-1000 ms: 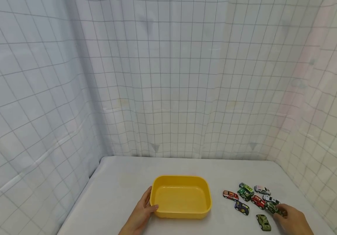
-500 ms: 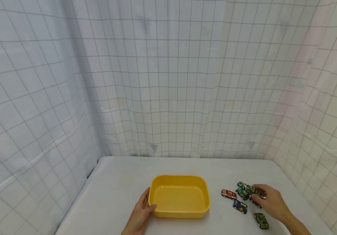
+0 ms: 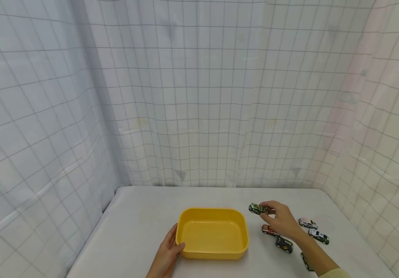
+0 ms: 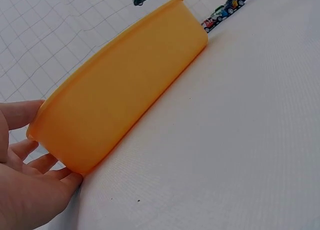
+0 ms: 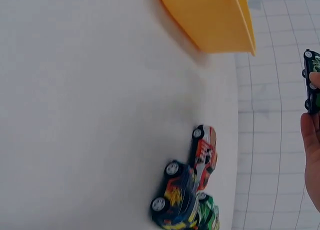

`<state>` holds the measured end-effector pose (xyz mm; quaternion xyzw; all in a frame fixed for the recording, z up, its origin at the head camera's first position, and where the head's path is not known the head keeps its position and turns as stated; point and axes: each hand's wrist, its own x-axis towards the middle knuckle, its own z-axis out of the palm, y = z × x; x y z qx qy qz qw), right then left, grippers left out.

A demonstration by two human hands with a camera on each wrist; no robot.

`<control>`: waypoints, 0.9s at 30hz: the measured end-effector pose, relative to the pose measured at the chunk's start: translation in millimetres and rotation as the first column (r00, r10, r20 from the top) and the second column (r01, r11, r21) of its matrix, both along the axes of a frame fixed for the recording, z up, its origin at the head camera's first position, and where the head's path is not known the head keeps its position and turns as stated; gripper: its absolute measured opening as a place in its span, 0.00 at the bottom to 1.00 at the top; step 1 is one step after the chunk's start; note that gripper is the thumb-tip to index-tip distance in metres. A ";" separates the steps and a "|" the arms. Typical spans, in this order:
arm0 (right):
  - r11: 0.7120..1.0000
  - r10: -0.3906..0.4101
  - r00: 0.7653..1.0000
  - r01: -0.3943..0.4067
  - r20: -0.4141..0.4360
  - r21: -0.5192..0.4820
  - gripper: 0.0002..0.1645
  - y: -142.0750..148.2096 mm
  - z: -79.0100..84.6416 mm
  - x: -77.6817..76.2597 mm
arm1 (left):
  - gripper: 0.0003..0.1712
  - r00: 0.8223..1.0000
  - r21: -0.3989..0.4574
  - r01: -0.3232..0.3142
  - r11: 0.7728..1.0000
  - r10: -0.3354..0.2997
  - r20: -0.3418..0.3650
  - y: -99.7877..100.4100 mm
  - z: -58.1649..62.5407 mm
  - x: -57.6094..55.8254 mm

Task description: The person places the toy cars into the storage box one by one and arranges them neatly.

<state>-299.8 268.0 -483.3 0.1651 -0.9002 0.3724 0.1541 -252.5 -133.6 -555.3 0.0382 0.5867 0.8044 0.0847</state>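
In the head view, the left hand [image 3: 165, 255] grips the left end of the yellow tray [image 3: 213, 255], which sits on the white-covered counter [image 3: 143, 220]. Across on the right, a green toy car [image 3: 305, 261] is mostly hidden by the right forearm [image 3: 312, 249]. Past it stand a dark blue toy car [image 3: 284, 244], a red-and-white toy car [image 3: 270, 230] and two white toy cars [image 3: 318, 236]. Farther off, the right hand [image 3: 281, 218] pinches a camouflage toy car [image 3: 257, 209], raised above the counter, right of the tray. A grid-patterned curtain [image 3: 199, 96] hangs behind everything.
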 end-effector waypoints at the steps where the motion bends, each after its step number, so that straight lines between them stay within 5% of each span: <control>1: 1.000 0.011 1.000 -0.011 0.008 -0.007 0.18 -6.2 0.3 -2.5 | 0.50 1.000 0.003 0.002 1.000 -0.002 0.000 0.3 -0.2 -0.3; 10: 0.984 0.176 0.984 -0.176 0.024 -0.002 0.16 -55.1 -5.1 -21.4 | 0.51 1.000 0.005 -0.020 1.000 0.020 0.012 3.2 -0.6 -0.3; 27: 0.949 0.302 0.947 -0.310 0.112 0.061 0.16 -130.8 -22.8 -44.2 | 0.51 0.999 -0.065 -0.037 0.997 0.039 0.031 5.8 5.8 2.2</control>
